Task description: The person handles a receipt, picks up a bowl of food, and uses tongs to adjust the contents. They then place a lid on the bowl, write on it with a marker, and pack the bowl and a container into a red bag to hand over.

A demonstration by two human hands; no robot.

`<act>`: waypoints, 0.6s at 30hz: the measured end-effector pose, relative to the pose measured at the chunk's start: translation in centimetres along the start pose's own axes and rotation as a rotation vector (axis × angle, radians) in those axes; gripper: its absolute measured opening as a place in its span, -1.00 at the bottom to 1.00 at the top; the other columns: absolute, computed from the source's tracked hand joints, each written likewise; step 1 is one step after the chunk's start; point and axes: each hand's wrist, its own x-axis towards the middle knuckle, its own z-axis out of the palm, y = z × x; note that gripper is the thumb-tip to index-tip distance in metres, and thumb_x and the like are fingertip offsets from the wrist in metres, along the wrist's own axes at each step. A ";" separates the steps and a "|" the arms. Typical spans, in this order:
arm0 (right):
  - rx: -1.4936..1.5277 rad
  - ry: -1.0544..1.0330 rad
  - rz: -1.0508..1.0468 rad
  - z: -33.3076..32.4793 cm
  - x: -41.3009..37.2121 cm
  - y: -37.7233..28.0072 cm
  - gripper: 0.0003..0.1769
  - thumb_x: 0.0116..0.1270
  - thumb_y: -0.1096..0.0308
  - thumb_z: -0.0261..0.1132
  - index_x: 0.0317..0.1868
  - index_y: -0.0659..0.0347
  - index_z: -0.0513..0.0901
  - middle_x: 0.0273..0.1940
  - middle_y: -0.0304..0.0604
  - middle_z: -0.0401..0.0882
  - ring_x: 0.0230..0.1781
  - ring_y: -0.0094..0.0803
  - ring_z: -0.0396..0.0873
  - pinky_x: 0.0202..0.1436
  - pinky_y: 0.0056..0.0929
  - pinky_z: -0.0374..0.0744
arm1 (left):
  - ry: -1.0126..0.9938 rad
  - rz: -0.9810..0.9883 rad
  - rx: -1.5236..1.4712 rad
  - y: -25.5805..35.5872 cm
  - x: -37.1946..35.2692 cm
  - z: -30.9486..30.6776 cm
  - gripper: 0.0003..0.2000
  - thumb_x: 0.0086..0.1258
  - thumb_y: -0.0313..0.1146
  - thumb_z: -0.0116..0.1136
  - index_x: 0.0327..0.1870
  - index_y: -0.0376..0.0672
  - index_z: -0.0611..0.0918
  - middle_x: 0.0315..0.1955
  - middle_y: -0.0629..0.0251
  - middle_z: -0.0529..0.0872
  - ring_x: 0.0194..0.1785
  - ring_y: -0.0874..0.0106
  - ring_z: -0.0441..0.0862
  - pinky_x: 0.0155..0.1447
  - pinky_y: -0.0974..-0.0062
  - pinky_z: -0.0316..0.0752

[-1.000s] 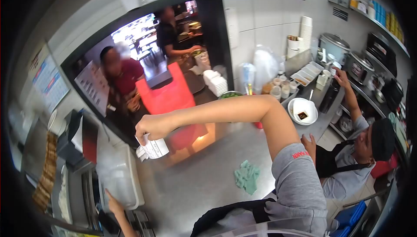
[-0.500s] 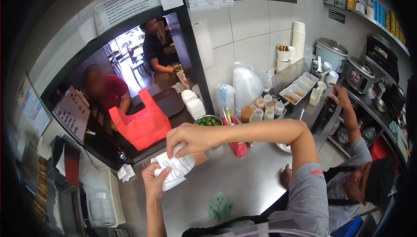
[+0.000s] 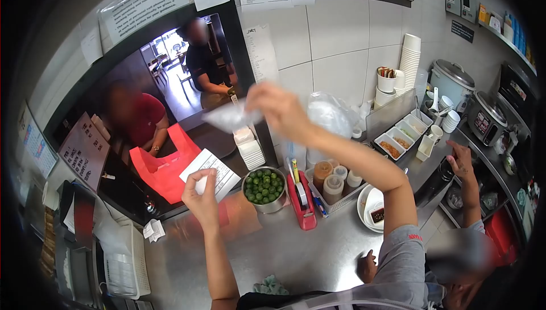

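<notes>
My left hand [image 3: 200, 197] pinches a printed paper slip [image 3: 223, 180] between thumb and fingers, in front of a red plastic bag [image 3: 152, 171] at the serving window. Raised above the counter, my right hand [image 3: 280, 110] grips a white paper slip [image 3: 227, 118], which is smeared by motion. Below that hand stands a metal pot of small green limes [image 3: 264, 186]. To the pot's right is a red tape dispenser [image 3: 301, 205] with pens beside it.
Sauce bottles [image 3: 333, 188], a white bowl [image 3: 369, 225] and topping trays [image 3: 392, 150] line the counter to the right. A co-worker's hand [image 3: 463, 162] is at the far right. Two people are beyond the window. A white basket [image 3: 139, 264] stands at left.
My right hand has moved up and away from my left, taking one white slip with it. The other slip stays in my left hand. The view has shifted, showing the limes more fully.
</notes>
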 end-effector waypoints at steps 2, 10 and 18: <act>-0.080 0.187 -0.090 -2.6 3.5 5.0 -0.75 0.00 0.74 0.03 -0.42 0.30 0.61 -0.32 -0.11 0.58 -0.27 -0.28 0.57 -0.20 -0.44 0.53 | -0.016 -0.040 -0.058 -0.2 -0.5 1.0 -0.95 0.16 -0.56 0.22 -0.40 -0.34 0.60 -0.43 0.29 0.65 -0.30 0.56 0.52 -0.11 0.60 0.40; -0.088 0.987 0.644 -12.0 10.1 26.8 -0.70 0.08 0.71 0.05 -0.32 0.32 0.70 -0.26 -0.06 0.62 -0.35 -0.44 0.54 -0.25 -0.56 0.52 | -0.330 -0.094 0.064 -4.8 -7.3 0.3 -0.93 0.12 -0.55 0.25 -0.38 -0.31 0.64 -0.43 0.22 0.70 -0.30 0.51 0.62 -0.15 0.58 0.45; 0.072 0.850 0.865 -15.2 13.9 29.6 -0.65 0.02 0.61 0.10 -0.19 0.18 0.69 -0.20 0.07 0.64 -0.17 -0.18 0.61 -0.03 -0.34 0.51 | -0.366 -0.182 0.352 -10.5 -13.8 -11.6 -0.92 0.08 -0.49 0.30 -0.39 -0.18 0.69 -0.41 0.16 0.72 -0.22 0.35 0.68 -0.03 0.50 0.47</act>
